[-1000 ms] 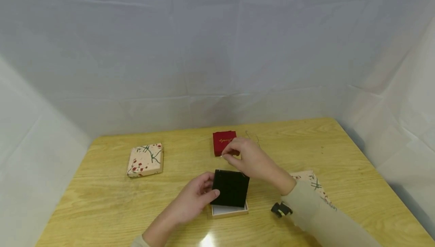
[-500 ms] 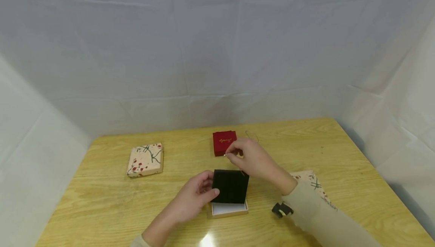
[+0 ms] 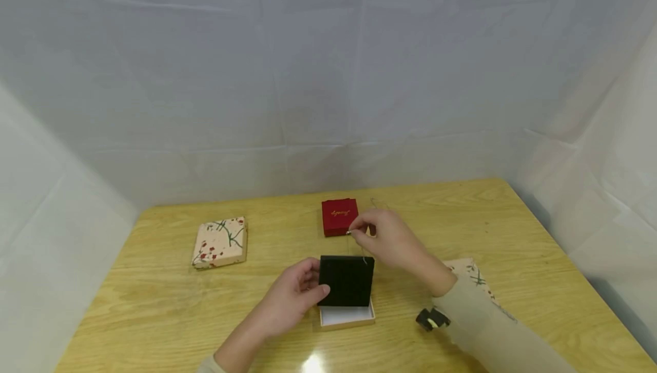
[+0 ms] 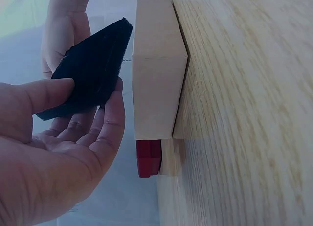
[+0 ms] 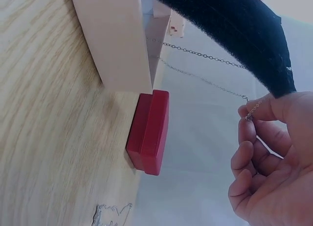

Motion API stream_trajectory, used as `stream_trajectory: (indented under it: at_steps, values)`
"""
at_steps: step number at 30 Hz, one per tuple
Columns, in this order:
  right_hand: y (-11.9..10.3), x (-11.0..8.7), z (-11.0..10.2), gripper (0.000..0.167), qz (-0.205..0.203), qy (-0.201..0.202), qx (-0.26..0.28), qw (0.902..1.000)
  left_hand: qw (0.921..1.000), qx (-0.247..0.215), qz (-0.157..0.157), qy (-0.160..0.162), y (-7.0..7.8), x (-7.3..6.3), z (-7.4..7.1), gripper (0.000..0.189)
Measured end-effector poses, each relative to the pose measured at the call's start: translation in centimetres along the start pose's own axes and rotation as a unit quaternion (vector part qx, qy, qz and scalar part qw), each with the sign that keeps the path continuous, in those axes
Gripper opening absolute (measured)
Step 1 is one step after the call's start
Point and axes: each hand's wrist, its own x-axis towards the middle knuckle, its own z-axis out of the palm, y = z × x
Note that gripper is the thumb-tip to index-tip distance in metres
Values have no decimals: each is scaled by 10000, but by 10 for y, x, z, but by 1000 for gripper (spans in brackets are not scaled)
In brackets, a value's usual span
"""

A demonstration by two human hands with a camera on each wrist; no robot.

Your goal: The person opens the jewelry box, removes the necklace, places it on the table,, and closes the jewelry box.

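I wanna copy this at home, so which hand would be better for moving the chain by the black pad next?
Probably the right hand: it pinches the chain close to the black pad. The left hand is busy gripping that pad above the open box.

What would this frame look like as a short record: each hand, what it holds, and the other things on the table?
left hand: holds black pad, thumb on one face
right hand: pinches thin chain at the fingertips
pad position: tilted, raised above open box
red box: beyond the pad, gold lettering on top
flowered box: left side of table; whether a lid alone, unclear
flowered piece: right side, partly hidden by right sleeve
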Motion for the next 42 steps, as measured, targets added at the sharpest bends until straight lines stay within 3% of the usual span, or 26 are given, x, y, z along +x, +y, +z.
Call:
stream_trajectory:
  at_steps: [20, 42]
  values:
    - [15, -8, -15, 7, 255, 189, 69, 9995, 9990, -243, -323, 205, -1, -2, -4, 34]
    - [24, -4, -11, 7, 223, 75, 121, 9997, 9997, -221, -116, 5, 0, 2, -2, 28]
